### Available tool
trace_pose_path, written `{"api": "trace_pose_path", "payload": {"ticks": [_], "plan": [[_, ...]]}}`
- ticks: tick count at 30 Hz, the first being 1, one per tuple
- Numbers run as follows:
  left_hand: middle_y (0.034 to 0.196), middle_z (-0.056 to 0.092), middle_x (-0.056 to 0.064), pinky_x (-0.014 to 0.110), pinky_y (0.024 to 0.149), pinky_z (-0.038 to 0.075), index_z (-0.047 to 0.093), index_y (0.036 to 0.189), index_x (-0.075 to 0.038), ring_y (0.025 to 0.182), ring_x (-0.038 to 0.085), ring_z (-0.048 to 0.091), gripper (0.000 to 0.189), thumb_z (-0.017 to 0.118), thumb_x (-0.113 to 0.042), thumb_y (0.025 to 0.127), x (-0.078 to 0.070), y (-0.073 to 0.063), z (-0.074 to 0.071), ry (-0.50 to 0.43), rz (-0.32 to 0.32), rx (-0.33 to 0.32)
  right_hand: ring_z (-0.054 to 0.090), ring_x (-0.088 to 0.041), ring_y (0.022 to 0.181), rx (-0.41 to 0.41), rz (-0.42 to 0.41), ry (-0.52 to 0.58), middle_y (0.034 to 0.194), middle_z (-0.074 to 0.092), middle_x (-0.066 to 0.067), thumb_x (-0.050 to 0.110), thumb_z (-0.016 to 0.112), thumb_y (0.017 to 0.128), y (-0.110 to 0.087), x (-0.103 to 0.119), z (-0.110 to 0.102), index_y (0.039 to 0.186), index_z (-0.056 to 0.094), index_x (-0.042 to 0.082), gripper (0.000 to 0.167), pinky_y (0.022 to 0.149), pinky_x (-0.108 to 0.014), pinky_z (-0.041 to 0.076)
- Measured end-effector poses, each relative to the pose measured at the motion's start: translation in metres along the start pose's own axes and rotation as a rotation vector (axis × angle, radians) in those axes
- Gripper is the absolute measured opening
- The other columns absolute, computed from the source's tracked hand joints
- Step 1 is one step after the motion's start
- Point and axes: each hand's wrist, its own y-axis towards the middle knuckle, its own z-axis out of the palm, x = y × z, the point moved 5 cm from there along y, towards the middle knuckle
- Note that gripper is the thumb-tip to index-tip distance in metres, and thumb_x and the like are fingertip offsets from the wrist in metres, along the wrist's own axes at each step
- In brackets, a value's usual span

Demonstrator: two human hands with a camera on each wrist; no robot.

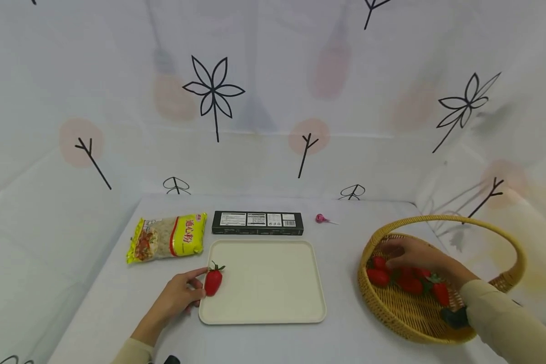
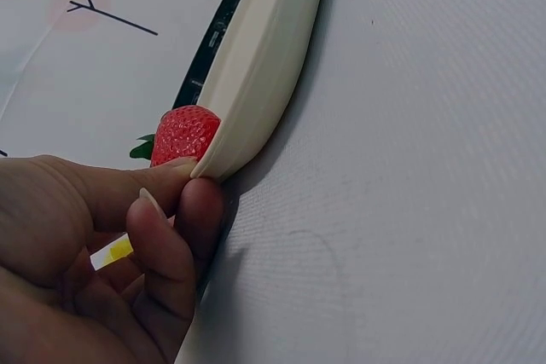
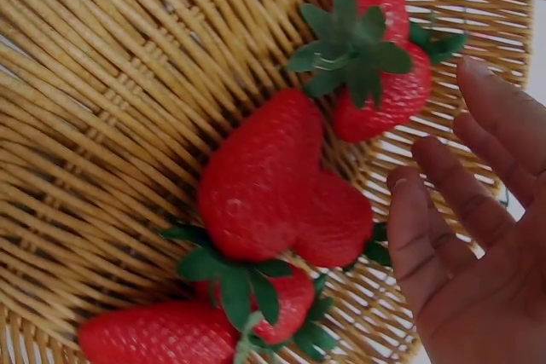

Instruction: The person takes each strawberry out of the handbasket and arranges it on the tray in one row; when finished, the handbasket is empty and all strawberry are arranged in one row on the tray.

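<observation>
Fingers [image 2: 201, 210] of the left hand [image 1: 179, 293] are pinching the left rim of a cream tray [image 1: 264, 283], with one digit lying above the edge and another pressing from below. A single strawberry [image 1: 213, 282] is lying on the tray at its left edge, just beside those fingers, its green leaves pointing toward the top of the head view. At the right of that view, the right hand [image 1: 414, 255] is reaching into a wicker basket [image 1: 384, 314] with an arched handle; its fingers are bending loosely, tips apart, hovering just beside the red strawberries [image 3: 260, 176]. These are lying in a diagonal row from upper middle to lower left of the right wrist view. Beyond the tray, a black box [image 1: 257, 223] is lying crosswise; a yellow packet [image 1: 168, 237] is resting to its left and a pink lollipop [image 1: 320, 218] to its right on the white desk [image 1: 341, 283].
</observation>
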Motion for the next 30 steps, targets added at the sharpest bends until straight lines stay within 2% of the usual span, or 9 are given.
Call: {"api": "trace_pose_path", "payload": {"ticks": [5,10,14,21,30], "plan": [[0.094,0.061,0.007,0.026,0.047,0.045,0.059,0.143,-0.011,0.059,0.018,0.056,0.06,0.072,0.002,0.086,-0.003,0.001,-0.002,0.014,0.003,-0.006,0.063,-0.034,0.117,0.006,-0.034,-0.007,0.13,0.065,-0.017,0.026,0.076,0.091,0.008,-0.008,0.005,0.135,0.061,-0.002,0.054,0.085,-0.026,0.054],[0.095,0.061,0.008,0.026,0.047,0.044,0.059,0.144,-0.01,0.061,0.018,0.057,0.06,0.072,0.001,0.086,-0.005,0.001,-0.004,0.019,0.019,-0.002,0.062,-0.025,0.112,0.009,-0.052,0.0,0.123,0.067,-0.013,0.024,0.076,0.09,0.014,-0.009,0.012,0.129,0.064,-0.001,0.048,0.085,-0.025,0.051],[0.094,0.061,0.007,0.025,0.045,0.044,0.059,0.143,-0.009,0.061,0.018,0.058,0.06,0.072,0.001,0.086,-0.002,0.0,-0.002,0.022,0.019,0.012,0.061,-0.022,0.107,0.031,-0.019,0.026,0.119,0.068,-0.012,0.022,0.077,0.089,0.016,-0.01,0.017,0.127,0.065,-0.004,0.048,0.083,-0.024,0.051],[0.092,0.061,0.006,0.025,0.045,0.043,0.059,0.143,-0.011,0.059,0.018,0.056,0.061,0.073,0.003,0.085,0.001,-0.002,0.001,0.013,0.017,-0.001,0.063,-0.026,0.102,0.052,0.068,0.045,0.117,0.067,-0.015,0.017,0.079,0.087,0.015,-0.011,0.02,0.13,0.062,-0.007,0.052,0.074,-0.036,0.057],[0.092,0.061,0.006,0.026,0.046,0.044,0.06,0.143,-0.01,0.06,0.018,0.058,0.061,0.073,0.002,0.085,0.001,-0.001,-0.001,0.024,0.017,-0.008,0.061,-0.02,0.091,0.033,0.049,0.026,0.105,0.066,-0.008,0.019,0.078,0.088,0.014,-0.013,0.022,0.124,0.065,-0.005,0.046,0.071,-0.03,0.054]]}}
